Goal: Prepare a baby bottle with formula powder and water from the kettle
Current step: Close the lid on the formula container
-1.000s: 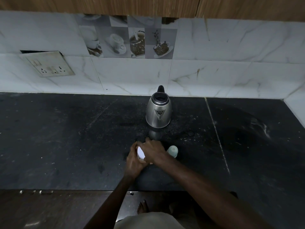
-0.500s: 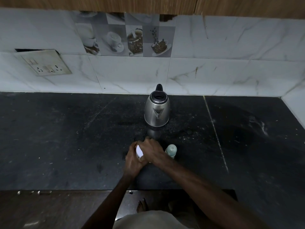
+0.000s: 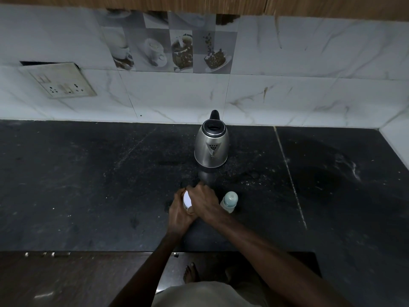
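Head view: formula tub (image 3: 187, 199), likely light, rigid, smooth-sided; left hand (image 3: 179, 216) wraps its body, right hand (image 3: 204, 200) curls over its top. Baby bottle (image 3: 229, 201) at 3 o'clock.

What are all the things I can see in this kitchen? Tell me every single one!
shiny steel kettle with black lid: one, silver and black, back of the counter near the wall
small baby bottle with pale green cap: one, pale green, upright, just right of the hands
white-topped round container: one, white, between both hands
black stone counter: one, black, across the middle
metal socket plate: one, grey, wall, left
coffee-picture tiles: one strip, grey-brown, wall above the kettle
bare foot: one, below the counter edge
left hand: one, grips the container's side
right hand: one, grips over its top
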